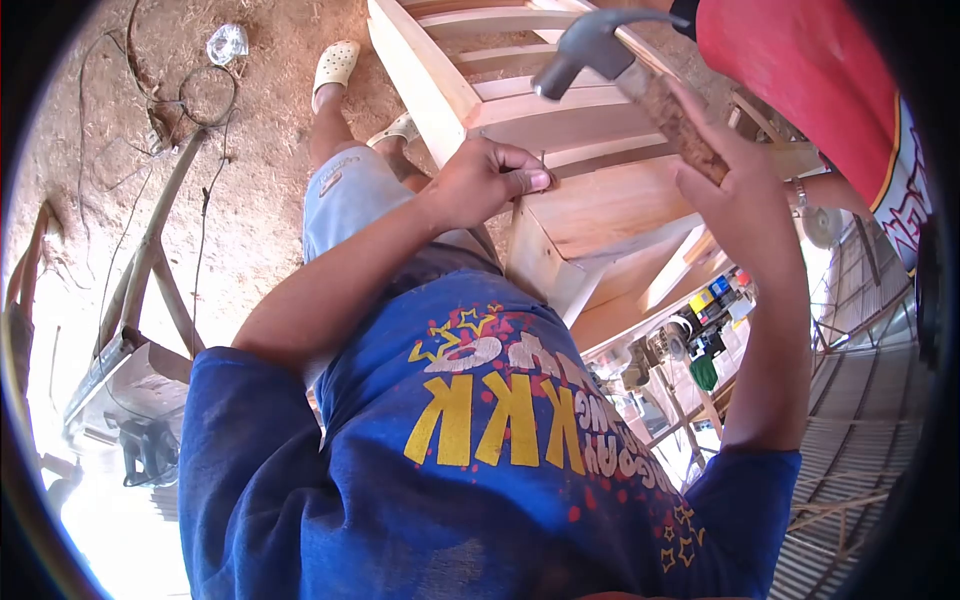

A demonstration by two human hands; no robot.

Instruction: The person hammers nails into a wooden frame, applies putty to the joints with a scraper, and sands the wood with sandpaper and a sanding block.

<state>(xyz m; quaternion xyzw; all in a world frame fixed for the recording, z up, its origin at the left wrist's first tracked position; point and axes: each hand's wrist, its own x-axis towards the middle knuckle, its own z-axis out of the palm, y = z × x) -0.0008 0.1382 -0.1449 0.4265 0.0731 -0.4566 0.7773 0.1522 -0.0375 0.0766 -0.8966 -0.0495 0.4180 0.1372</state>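
My left hand is closed in a pinch around a thin nail, which stands up near the corner of a pale wooden frame. The fingertips rest on the wood there. Up and to the right, my right hand grips the worn wooden handle of a claw hammer. The hammer's metal head is raised above the frame, apart from the nail. Several curved slats run across the frame beyond my left hand. The nail's lower end is hidden by my fingers.
A person in a red shirt stands close at the upper right, one watch-wearing forearm behind my right arm. Cables and a clear plastic bag lie on the sawdust-covered ground. A wooden stand is at left.
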